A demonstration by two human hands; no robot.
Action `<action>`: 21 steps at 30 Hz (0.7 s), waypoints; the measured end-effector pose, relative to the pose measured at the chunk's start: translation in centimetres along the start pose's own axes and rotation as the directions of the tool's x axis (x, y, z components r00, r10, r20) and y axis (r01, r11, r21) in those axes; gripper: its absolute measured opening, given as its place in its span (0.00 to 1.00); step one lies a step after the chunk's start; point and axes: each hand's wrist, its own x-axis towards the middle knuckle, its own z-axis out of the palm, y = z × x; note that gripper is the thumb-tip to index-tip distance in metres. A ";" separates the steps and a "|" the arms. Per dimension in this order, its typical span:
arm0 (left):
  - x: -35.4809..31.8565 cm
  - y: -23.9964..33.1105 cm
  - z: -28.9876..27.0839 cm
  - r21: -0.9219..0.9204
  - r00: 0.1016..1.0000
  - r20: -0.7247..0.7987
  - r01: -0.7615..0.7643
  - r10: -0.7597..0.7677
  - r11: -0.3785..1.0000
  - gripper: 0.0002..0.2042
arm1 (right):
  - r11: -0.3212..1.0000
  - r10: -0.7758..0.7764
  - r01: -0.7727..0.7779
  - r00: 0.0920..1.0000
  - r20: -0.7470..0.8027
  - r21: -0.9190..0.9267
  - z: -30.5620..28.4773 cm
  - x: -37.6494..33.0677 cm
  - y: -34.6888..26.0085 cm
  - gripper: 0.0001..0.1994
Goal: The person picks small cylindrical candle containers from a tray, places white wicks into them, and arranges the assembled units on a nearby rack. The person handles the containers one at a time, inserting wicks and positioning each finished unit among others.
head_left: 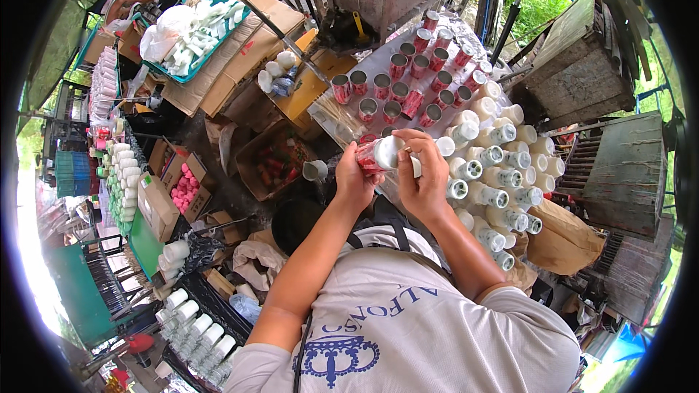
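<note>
My left hand [354, 177] is wrapped round a red-printed can [370, 158], tilted in front of my chest. A white, candle-like cylinder [388, 151] sticks out of the can's right end. My right hand [424, 175] is closed at that white end, thumb and fingers bent together. Whether its fingertips grip the white cylinder or something small beside it, I cannot tell. A little beyond my hands, several open red-and-silver cans [392, 110] stand on the table [331, 113]. Close to my right hand lie stacked white cylinders [486, 195], many with clear glass cups at their ends.
A cardboard box [266, 193] with red pieces stands left of my hands. Beyond it are a teal tray [195, 65] of white pieces and a box of pink pieces [186, 188]. Rows of white cylinders [196, 327] stand at lower left. Another person [125, 6] is at far left.
</note>
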 end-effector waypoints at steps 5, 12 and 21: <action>-0.2 0.2 0.1 0.031 0.999 -0.040 0.007 -0.006 1.000 0.22 | 0.906 0.343 -0.345 0.938 0.053 0.247 -0.5 0.5 0.7 0.09; 0.4 0.0 0.5 0.193 0.993 -0.074 -0.079 0.094 0.978 0.23 | 0.966 0.259 -0.249 0.924 0.280 -0.073 -3.2 2.1 0.2 0.32; 3.6 -2.3 0.9 0.270 0.999 -0.019 0.038 -0.034 0.962 0.22 | 0.949 0.232 -0.213 0.971 0.061 -0.231 -10.0 1.0 -0.7 0.21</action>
